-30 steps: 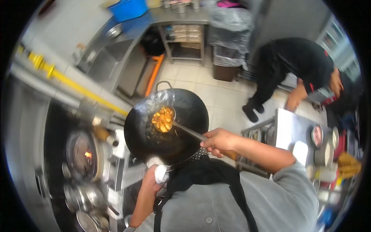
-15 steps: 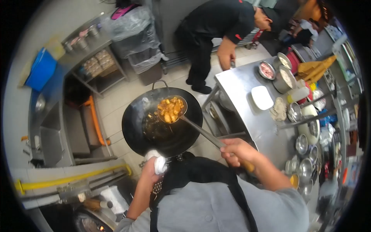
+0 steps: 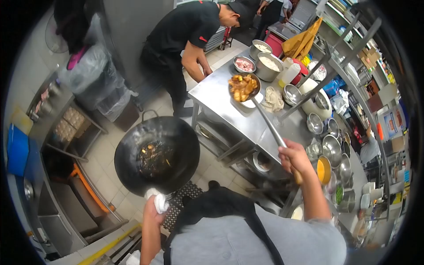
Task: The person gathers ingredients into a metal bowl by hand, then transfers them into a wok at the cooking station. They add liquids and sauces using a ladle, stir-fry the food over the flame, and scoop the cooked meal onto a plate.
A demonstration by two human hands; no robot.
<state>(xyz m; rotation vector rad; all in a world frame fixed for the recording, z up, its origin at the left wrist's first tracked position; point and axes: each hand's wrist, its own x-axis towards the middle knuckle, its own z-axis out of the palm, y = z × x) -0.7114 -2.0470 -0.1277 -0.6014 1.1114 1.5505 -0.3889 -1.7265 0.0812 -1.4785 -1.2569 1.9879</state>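
My left hand [image 3: 153,213] is closed around a white cloth [image 3: 160,202] at the near rim of a black wok [image 3: 126,165]. The wok is held in the air above the floor, with some sauce and a few food bits in its bottom. My right hand [image 3: 293,157] grips the long handle of a ladle [image 3: 270,123]. Chunky brown saucy food [image 3: 242,87] fills its bowl. The ladle bowl is over the steel table, in front of a white dish [image 3: 252,103] that it mostly hides.
The steel table [image 3: 223,121] carries a bowl of raw meat [image 3: 244,64], a pot of white food [image 3: 268,66], a crumpled cloth [image 3: 273,99] and several metal bowls. A person in black [image 3: 176,42] bends at its far side. A bagged bin [image 3: 99,81] stands at the left.
My right hand has carried the loaded ladle from above the wok to over the white dish on the table. The wok stays in my left hand. My view has turned right.
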